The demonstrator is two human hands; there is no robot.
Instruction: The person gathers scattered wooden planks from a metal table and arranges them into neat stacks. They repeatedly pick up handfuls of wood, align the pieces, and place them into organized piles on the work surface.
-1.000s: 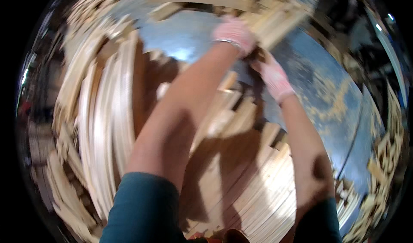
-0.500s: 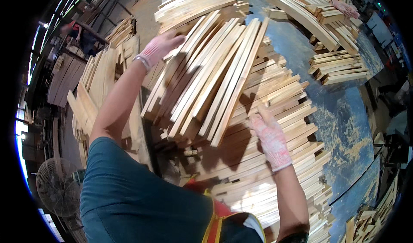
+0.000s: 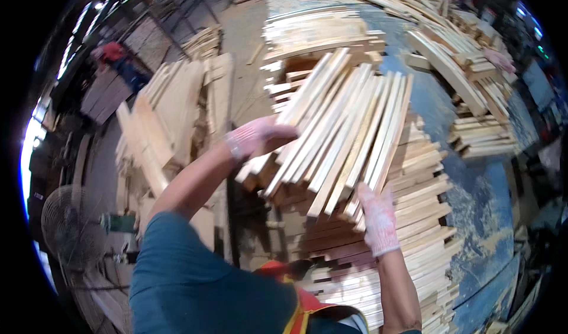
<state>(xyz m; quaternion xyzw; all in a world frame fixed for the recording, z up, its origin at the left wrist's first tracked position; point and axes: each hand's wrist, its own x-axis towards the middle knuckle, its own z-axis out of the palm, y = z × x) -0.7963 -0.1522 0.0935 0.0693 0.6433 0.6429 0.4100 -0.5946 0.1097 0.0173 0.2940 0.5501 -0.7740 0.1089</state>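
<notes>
1. Left hand (image 3: 257,137): one, in a thin pale knit glove with a pink tint. Its fingers curl over the upper left edge of a bundle of wooden slats (image 3: 340,136) and grip it.
2. Right hand (image 3: 377,218): one, in the same kind of glove. The palm presses flat against the lower ends of the slats, fingers pointing up and close together, bearing the bundle from below.
3. Bundle of wooden slats: pale raw timber, long, thin and flat with square-cut ends and a rough sawn face. Roughly a dozen show, fanned side by side; an exact count cannot be made where they overlap. The bundle is held tilted between the two hands, above a stack of slats (image 3: 423,215).
4. Stack of slats: the same pale wood, laid in level layers, too many to count. It rests on a blue worn surface (image 3: 482,207) dusted with sawdust.
5. Further piles: one pile of planks (image 3: 177,106) to the left, standing on edge; one curved pile (image 3: 455,68) at the upper right.
6. One round wire-guarded fan (image 3: 68,224) at the lower left.
</notes>
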